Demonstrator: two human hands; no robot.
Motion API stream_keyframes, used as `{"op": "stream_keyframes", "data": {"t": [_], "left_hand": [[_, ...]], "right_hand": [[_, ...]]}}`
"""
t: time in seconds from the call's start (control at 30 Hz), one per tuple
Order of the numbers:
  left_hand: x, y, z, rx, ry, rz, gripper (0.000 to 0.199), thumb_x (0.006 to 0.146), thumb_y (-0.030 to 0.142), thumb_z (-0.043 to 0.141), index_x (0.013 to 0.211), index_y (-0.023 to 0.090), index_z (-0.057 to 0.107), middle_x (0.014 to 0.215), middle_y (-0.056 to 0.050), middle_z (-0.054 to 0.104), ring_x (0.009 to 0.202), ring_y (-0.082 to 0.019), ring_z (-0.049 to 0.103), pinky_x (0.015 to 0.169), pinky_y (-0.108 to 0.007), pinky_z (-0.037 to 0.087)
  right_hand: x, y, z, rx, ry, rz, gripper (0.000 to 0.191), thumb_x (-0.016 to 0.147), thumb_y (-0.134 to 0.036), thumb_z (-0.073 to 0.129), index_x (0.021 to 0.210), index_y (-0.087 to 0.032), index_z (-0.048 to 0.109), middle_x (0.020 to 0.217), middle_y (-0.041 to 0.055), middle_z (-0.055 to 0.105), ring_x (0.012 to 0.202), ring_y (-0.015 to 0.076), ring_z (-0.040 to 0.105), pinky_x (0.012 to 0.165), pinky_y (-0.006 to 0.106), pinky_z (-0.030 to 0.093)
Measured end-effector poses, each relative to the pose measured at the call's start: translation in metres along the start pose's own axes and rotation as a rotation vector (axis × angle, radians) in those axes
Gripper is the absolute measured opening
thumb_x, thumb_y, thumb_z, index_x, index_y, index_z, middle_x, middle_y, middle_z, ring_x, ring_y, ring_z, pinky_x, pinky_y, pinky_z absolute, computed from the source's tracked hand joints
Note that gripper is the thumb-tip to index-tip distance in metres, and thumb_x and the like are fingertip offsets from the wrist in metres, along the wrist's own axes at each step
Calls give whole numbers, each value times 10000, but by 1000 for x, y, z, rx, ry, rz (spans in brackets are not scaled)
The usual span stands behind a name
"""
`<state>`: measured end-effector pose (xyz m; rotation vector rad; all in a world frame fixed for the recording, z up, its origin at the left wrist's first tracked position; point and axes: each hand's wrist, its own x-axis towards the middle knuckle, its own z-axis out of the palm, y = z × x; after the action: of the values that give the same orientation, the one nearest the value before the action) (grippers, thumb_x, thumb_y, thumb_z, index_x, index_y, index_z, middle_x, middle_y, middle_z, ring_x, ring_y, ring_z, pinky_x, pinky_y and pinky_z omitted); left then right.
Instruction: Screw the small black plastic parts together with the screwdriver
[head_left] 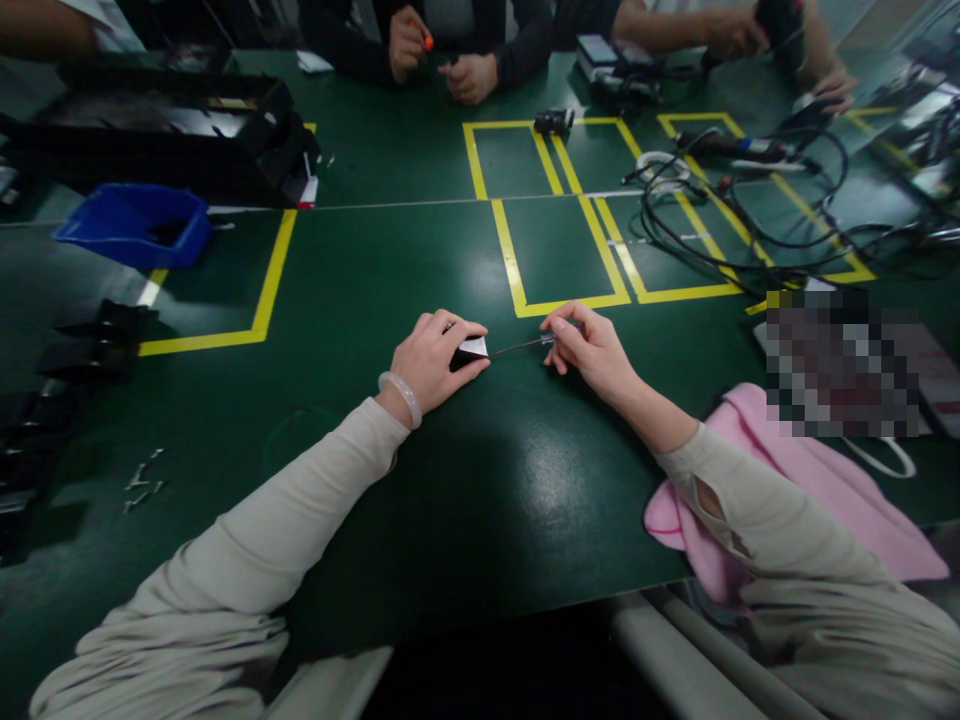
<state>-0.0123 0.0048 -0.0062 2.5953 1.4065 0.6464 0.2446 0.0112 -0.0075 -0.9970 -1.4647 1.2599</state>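
Observation:
My left hand (433,362) is closed around a small black part with a white face (471,348), pinching it between thumb and fingers on the green table (480,480). A screwdriver (551,339) with a clear handle is gripped in my right hand (589,348). Its thin shaft points left, and the tip reaches the right side of the black part. Whether the tip sits in a screw is too small to tell. The back of the part is hidden by my left fingers.
Left stand a blue bin (139,225), a long black tray (277,150), black parts (90,345) and loose screws (139,482). Cables (750,235) and a pink cloth (787,450) lie right. Yellow tape (262,290) marks the table. Across it, a person's hands (469,78) work.

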Motion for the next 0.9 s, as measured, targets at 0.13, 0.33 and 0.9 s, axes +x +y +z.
{"op": "stream_keyframes", "data": {"t": [0.13, 0.33, 0.9], "left_hand": [[0, 1, 0, 8, -6, -4, 344, 949, 386, 679, 1244, 210, 648, 1153, -102, 640, 1078, -281, 582, 891, -419, 533], [0, 0, 0, 9, 12, 15, 351, 946, 382, 687, 1239, 191, 660, 1141, -105, 641, 1065, -283, 586, 888, -417, 532], [0, -1, 1, 1, 21, 16, 343, 946, 380, 690, 1235, 197, 659, 1135, -100, 642, 1060, -273, 581, 897, -416, 533]], "right_hand": [[-1, 0, 0, 14, -3, -2, 327, 928, -538, 680, 967, -231, 578, 469, -140, 451, 398, 75, 500, 579, 271, 580], [-1, -1, 0, 47, -6, -8, 305, 917, -479, 706, 1001, -217, 574, 528, -119, 534, 432, 72, 532, 569, 253, 579], [0, 3, 0, 59, 2, 10, 311, 938, -514, 673, 978, -221, 575, 474, -142, 462, 402, 66, 500, 566, 254, 583]]}}
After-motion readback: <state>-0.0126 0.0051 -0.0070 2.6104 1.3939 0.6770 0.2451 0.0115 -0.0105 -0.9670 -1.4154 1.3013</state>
